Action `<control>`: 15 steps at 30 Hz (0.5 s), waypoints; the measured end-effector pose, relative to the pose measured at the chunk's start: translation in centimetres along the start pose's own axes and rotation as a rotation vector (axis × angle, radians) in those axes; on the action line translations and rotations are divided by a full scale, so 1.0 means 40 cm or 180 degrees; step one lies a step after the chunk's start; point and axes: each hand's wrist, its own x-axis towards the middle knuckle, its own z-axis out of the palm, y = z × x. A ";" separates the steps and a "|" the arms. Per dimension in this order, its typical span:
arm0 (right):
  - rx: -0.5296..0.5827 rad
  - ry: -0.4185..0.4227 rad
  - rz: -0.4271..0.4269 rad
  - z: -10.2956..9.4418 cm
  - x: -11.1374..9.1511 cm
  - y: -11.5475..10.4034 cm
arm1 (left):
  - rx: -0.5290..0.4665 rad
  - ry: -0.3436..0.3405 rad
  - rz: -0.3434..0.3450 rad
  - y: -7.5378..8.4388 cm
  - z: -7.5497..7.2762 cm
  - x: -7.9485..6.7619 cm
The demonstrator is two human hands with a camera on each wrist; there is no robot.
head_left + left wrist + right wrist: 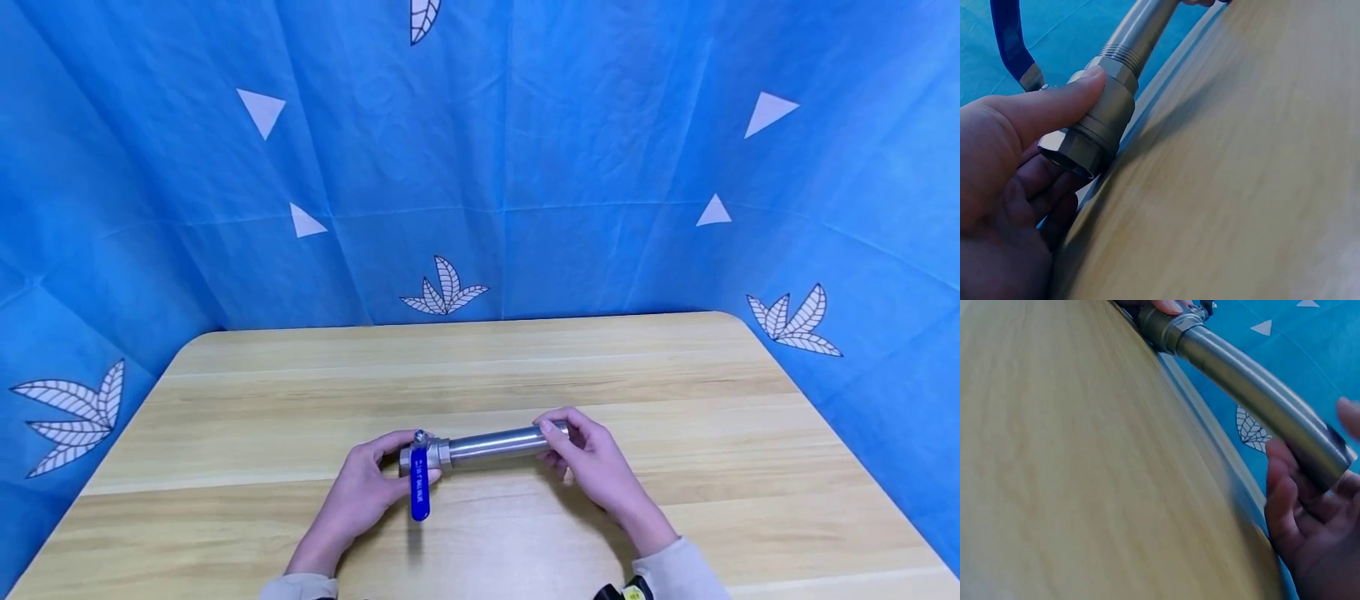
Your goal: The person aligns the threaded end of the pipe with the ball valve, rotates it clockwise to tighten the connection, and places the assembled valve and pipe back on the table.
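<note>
A metal ball valve (pixel 1100 119) with a long blue lever handle (pixel 420 487) is joined to a smooth steel pipe (pixel 495 444). Some thread (pixel 1121 57) shows on the pipe where it enters the valve's hex end. My left hand (pixel 363 483) grips the valve body, thumb on the near side and fingers behind it. The valve's other hex end faces the left wrist camera with its bore open. At the pipe's far right end, my right hand (pixel 592 458) holds it, fingers curled underneath. The lever points toward me in the head view.
Valve and pipe are held low over a light wooden table (pixel 225 400), casting shadows on it. A blue cloth (pixel 585 150) printed with white leaves and triangles hangs around its back and sides. Black wrist gear (pixel 626 590) sits at my right cuff.
</note>
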 end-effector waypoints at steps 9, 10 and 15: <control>0.0126 -0.0375 0.0004 -0.025 0.002 0.011 | 0.0000 0.0021 -0.0026 -0.004 0.003 0.001; 0.0085 -0.0354 0.0038 -0.022 0.003 0.009 | -0.0008 0.0018 -0.0024 -0.003 0.002 0.001; -0.0241 -0.0099 0.0167 -0.009 0.004 0.001 | -0.0032 0.0014 0.0024 -0.002 0.000 -0.001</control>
